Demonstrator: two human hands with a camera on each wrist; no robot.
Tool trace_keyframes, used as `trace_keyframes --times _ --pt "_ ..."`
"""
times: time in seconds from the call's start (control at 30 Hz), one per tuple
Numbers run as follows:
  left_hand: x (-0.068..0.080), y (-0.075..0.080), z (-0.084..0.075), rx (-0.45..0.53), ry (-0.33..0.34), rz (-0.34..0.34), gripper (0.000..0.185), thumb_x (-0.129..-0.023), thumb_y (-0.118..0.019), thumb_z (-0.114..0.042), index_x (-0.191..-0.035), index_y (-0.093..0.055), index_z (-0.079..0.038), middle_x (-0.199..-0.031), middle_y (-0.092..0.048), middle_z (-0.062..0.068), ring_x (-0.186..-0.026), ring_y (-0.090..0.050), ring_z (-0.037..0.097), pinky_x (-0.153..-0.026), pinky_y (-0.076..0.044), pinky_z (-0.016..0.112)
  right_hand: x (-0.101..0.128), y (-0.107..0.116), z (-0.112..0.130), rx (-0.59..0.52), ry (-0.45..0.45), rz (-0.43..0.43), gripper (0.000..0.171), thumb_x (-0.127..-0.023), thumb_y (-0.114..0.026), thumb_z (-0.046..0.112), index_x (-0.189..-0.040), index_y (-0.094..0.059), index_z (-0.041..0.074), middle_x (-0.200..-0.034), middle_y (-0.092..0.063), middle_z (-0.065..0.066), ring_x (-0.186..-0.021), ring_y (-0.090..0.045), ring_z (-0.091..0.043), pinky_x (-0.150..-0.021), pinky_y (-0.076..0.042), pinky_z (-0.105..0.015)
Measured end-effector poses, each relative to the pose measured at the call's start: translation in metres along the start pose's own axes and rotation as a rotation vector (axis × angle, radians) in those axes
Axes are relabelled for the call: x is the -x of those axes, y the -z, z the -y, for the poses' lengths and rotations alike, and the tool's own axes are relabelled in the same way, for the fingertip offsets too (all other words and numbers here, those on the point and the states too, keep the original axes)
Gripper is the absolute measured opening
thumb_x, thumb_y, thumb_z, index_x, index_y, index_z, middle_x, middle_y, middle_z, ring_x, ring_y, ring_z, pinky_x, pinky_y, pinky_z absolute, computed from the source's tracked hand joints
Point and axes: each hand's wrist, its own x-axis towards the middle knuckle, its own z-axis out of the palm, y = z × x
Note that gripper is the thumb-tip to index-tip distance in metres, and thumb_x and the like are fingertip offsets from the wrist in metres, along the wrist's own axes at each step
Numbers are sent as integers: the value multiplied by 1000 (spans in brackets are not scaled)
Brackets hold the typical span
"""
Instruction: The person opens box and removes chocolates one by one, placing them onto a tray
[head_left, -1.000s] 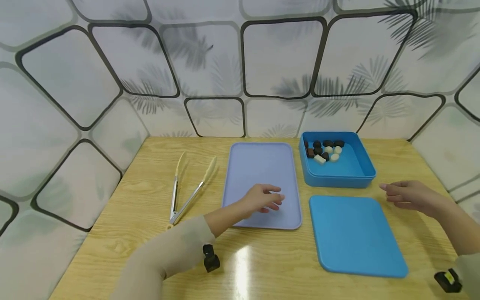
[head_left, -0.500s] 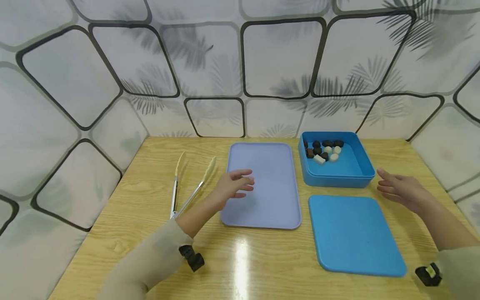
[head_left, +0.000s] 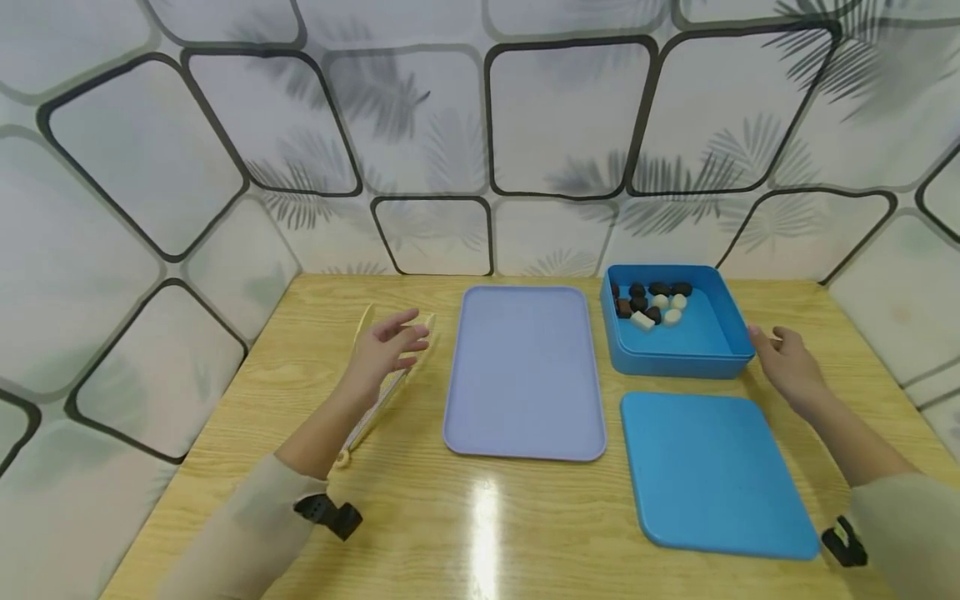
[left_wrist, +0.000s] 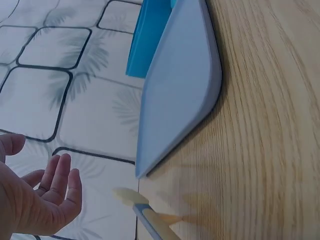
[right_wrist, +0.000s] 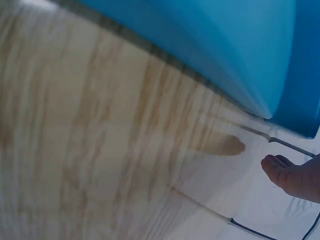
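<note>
My left hand [head_left: 382, 354] hovers over the tongs [head_left: 395, 385], holding nothing, its fingers loosely bent. The tongs lie spread on the table, silver arms with cream tips, partly hidden by that hand. In the left wrist view the fingers [left_wrist: 60, 180] are apart from the tongs' tip [left_wrist: 131, 196]. At the right, my right hand [head_left: 791, 367] is beside the near right corner of a blue box [head_left: 678, 365]; whether it touches the wall I cannot tell. Inside the box are several small dark, brown and white pieces [head_left: 648, 304], grouped at its left.
A lavender tray [head_left: 525, 375] lies mid-table between the tongs and the box. In front of the box lies a flat blue lid-like panel [head_left: 716, 475]. Patterned fabric [head_left: 562, 117] walls in the table's [head_left: 420, 517] back and sides.
My left hand has moved left, from above the lavender tray to above the tongs. The right hand has shifted slightly forward, closer to the blue box's right side.
</note>
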Motion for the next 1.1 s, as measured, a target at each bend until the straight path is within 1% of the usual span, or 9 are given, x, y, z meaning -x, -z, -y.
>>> trace_keyframes --times 0.1,0.2,0.4,0.53,0.67,0.8,0.93,1.0,1.1 --pt "3 15 7 -33 -8 -29 48 -97 -51 -24 -141 -42 -6 -127 -56 18 -101 -63 13 -96 -45 43 -5 -2 -1 76 35 -11 87 -99 -16 53 -139 11 -19 -139 -12 -48 -122 -20 -66 -94 -26 -71" --pt "7 27 15 -56 -13 -68 49 -98 -49 -25 -142 -40 -5 -128 -56 18 -99 -63 9 -98 -44 44 -11 -4 -2 121 75 -10 83 -100 -14 50 -139 12 -19 -139 -9 -48 -123 -16 -66 -94 -23 -72" --pt "15 47 32 -156 -20 -163 53 -97 -53 -27 -142 -39 -3 -120 -57 14 -91 -60 0 -94 -47 37 -22 -8 -5 204 197 -36 75 -103 -15 42 -140 11 -18 -142 3 -46 -129 -2 -63 -102 -10 -70" --pt "22 60 41 -229 -11 -212 58 -97 -53 -32 -144 -36 -3 -126 -55 16 -102 -57 10 -96 -45 35 -26 -10 -5 320 297 -81 69 -105 -15 37 -141 -1 -20 -143 -5 -45 -133 -4 -58 -105 -3 -68" --pt "31 71 49 -299 -10 -232 66 -97 -52 -37 -147 -28 -1 -138 -44 21 -125 -44 30 -105 -35 45 -27 -10 -3 436 350 -102 65 -105 -14 35 -142 -9 -18 -144 -13 -42 -136 -5 -54 -104 4 -68" --pt "37 78 58 -400 28 -200 80 -96 -53 -40 -149 -11 2 -150 -20 27 -138 -20 44 -109 -23 57 -29 -9 -4 457 373 -74 63 -105 -14 34 -143 -6 -17 -145 -11 -41 -137 -3 -52 -105 6 -66" --pt "37 77 66 -521 136 -126 98 -93 -54 -48 -148 8 4 -151 1 34 -137 -5 53 -106 -17 65 -31 -6 -10 475 412 -58 64 -105 -18 33 -144 -4 -16 -146 -9 -41 -138 -2 -51 -108 7 -62" --pt "36 75 70 -577 162 -83 103 -92 -54 -51 -146 13 7 -149 5 37 -136 -2 56 -106 -15 66 -31 -4 -12 501 432 -54 67 -105 -23 35 -144 -3 -16 -146 -8 -40 -139 -2 -50 -110 8 -59" --pt "35 73 75 -634 162 -41 110 -90 -55 -53 -142 16 12 -148 6 40 -135 0 57 -106 -14 65 -30 -2 -15 544 457 -48 73 -104 -31 38 -144 -3 -15 -147 -8 -40 -140 -1 -48 -112 8 -55"
